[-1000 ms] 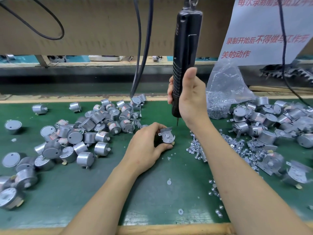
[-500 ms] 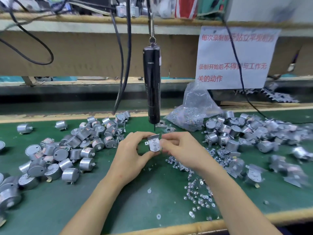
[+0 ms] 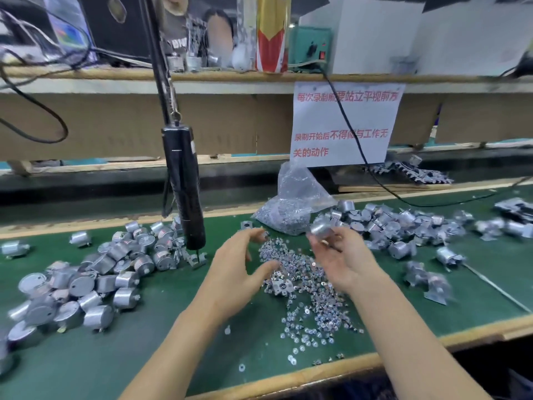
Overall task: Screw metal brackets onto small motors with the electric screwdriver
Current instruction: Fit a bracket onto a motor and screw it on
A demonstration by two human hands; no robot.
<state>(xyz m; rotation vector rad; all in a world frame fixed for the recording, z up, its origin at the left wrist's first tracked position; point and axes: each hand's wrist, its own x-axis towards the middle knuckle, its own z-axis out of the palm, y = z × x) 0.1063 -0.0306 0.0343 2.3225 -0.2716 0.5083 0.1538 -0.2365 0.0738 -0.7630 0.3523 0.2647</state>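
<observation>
Sign [image 3: 343, 122]: white paper, red Chinese print. Top line reads "每次录制前要站立平视前方", below it "录制开始后不得做与工作无关的动作". A black cable crosses it. On the shelf above: a red-and-yellow can [image 3: 271, 33], print too blurred to read, and a green box [image 3: 310, 47] w/ a red switch.

Screwdriver [image 3: 184, 192]: slim black cylinder, hangs from a hook, slightly tilted, no hand on it. Its bit tip is just over a bent metal bracket [image 3: 199, 259] at the edge of the L pile [image 3: 95, 272].

R hand [image 3: 343, 255]: palm up, fingertips grip a motor [image 3: 320, 229], a small shiny metal drum, blurred, held above the mat [image 3: 86, 356] near the bag [image 3: 291, 203].

L hand [image 3: 239, 272]: wide, fingers loosely curved, holds nothing, thumb beside the screws [image 3: 302, 284].

Screws: loose glittering heap between and below both hands. Bag: clear crinkled plastic, filled w/ small silver parts, behind the heap. L pile: plain round motors, dull silver, flat end caps. R pile [image 3: 389, 226]: motors w/ angular metal plates on them, much blurred. Mat: green, smooth, wood strip along the front edge.
</observation>
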